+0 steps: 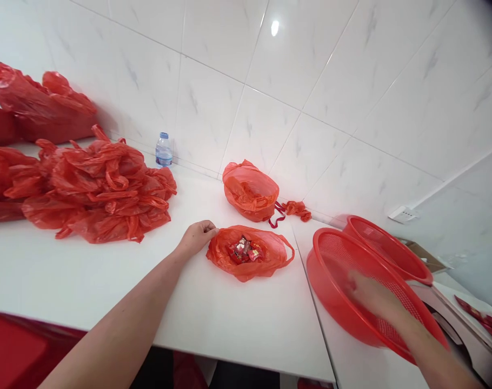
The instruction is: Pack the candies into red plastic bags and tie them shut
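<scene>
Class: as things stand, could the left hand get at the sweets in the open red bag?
Probably yes: the left hand rests at the rim of the bag, whose sweets lie uncovered.

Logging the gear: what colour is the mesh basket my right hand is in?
The basket is red, best in head view.

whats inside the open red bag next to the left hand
A small heap of wrapped sweets, in red and dark wrappers, lies in the open red bag. The left hand touches its edge. Anything under the sweets or in the crumpled folds is covered.
</scene>
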`<state>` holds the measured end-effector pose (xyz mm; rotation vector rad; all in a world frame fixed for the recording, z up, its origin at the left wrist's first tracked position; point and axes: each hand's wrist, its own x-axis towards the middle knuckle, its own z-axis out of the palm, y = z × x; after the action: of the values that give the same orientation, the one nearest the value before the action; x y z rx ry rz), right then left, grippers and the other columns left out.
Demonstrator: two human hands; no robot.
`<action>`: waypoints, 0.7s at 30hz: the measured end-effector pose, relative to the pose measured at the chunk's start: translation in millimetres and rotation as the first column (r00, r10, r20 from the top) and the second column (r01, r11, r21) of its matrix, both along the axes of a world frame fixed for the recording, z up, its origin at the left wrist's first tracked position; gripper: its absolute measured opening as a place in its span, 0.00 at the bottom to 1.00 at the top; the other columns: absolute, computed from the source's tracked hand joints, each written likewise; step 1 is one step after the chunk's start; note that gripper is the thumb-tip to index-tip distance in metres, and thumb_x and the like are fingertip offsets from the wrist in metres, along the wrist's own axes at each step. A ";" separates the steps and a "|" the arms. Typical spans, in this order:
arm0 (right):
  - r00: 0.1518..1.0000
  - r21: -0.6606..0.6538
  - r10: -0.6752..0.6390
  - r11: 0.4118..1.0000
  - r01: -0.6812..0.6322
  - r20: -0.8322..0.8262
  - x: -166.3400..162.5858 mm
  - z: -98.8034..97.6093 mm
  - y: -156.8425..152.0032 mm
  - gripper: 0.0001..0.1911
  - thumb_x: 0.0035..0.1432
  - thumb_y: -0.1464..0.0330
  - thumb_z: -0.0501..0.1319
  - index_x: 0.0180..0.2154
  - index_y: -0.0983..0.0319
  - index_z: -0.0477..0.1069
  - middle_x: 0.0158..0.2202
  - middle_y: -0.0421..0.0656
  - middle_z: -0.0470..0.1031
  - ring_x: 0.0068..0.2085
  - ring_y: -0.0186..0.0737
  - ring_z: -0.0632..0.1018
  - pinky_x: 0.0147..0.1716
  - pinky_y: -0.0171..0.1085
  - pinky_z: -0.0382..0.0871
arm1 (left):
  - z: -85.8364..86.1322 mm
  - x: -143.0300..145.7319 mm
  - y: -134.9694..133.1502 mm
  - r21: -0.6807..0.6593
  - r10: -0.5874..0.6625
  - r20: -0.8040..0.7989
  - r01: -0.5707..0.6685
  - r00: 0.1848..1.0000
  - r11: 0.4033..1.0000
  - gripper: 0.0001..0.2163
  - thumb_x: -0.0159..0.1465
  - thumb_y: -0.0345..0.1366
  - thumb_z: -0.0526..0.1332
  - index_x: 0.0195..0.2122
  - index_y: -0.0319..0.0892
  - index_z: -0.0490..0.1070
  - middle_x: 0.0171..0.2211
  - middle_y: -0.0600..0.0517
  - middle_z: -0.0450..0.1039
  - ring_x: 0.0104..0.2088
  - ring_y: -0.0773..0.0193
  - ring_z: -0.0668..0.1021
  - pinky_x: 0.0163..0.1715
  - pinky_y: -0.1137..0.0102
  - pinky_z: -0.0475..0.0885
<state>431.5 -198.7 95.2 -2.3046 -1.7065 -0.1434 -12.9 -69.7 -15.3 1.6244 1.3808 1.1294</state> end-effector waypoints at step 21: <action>0.870 0.255 0.488 0.852 -0.457 -0.072 -149.4 -36.4 79.6 0.24 0.55 0.60 0.56 0.53 0.58 0.59 0.55 0.47 0.63 0.55 0.46 0.67 0.50 0.44 0.64 | 2.4 -1.6 -0.9 0.003 -0.023 0.018 0.023 1.000 1.000 0.10 0.55 0.45 0.56 0.26 0.44 0.69 0.24 0.56 0.72 0.25 0.65 0.72 0.26 0.72 0.65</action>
<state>282.1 -119.1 58.8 -1.6314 -2.0080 -0.0784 -14.4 -70.6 -12.9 1.6245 1.3468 1.1303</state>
